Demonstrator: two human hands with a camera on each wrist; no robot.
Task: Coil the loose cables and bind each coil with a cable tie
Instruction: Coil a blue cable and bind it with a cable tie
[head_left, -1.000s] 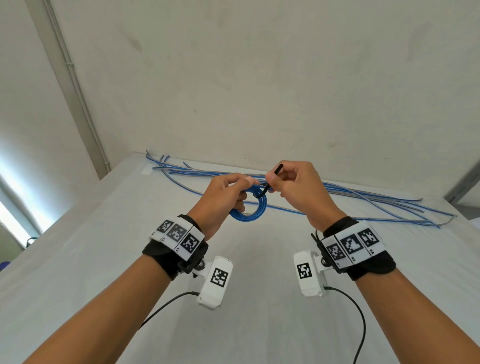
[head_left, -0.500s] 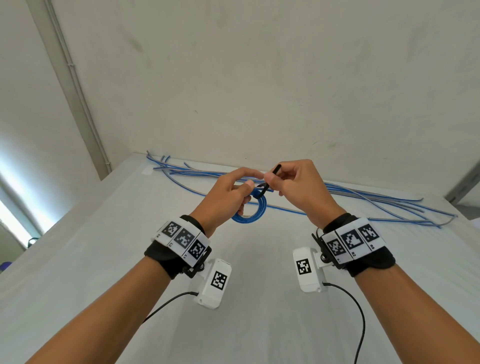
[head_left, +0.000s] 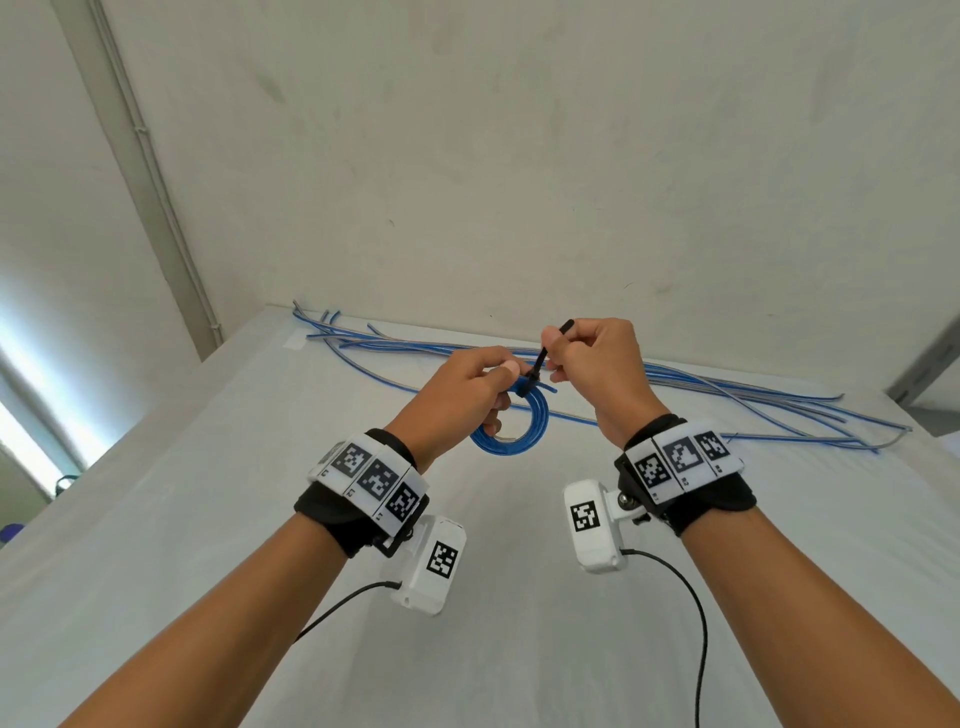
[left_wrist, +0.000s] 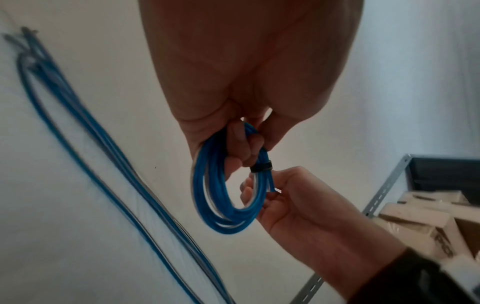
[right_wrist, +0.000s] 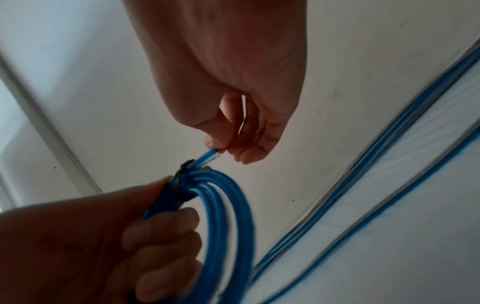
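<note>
Head view: two forearms reach forward above a white table (head_left: 519, 649), each wearing a black wrist band with printed markers; both hands are raised and nearly meet at the centre; the left hand (head_left: 457, 395) has its fingers curled round the top of a small blue cable coil (head_left: 511, 431), which hangs below it in the air; a black cable tie (head_left: 537, 366) wraps the coil at the top; the right hand (head_left: 597, 364) pinches the tie's free tail between thumb and fingers, the tail slanting up and away from the coil; the right wrist view shows the tie band (right_wrist: 182, 183) snug against the strands, just beside the left thumb; behind the hands, loose cables (head_left: 727, 400) lie stretched along the table's far edge by the wall.
</note>
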